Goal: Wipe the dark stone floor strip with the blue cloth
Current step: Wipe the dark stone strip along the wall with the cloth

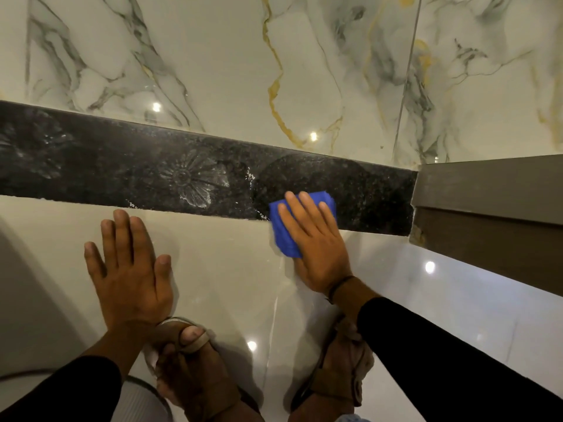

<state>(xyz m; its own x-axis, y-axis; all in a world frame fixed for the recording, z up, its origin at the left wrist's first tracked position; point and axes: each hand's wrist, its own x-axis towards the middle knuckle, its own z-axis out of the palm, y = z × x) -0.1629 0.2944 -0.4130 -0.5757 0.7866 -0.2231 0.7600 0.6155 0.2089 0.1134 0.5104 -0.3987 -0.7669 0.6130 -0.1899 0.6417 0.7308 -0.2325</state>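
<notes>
A dark speckled stone floor strip (137, 166) runs across the view from left to right, between pale marble tiles. My right hand (313, 239) lies flat on the folded blue cloth (283, 229), pressing it on the strip's near edge toward the right end. The cloth sticks out to the left of and beyond my fingers. A darker wet arc shows on the strip around the cloth; whitish smears and a flower-like reflection lie left of it. My left hand (131, 266) rests flat, fingers apart, on the pale tile below the strip, holding nothing.
A brown door frame or threshold (487, 214) blocks the strip's right end. White marble tiles with grey and gold veins (243, 71) lie beyond the strip. My sandalled feet (195, 354) stand on the glossy tile near the bottom edge.
</notes>
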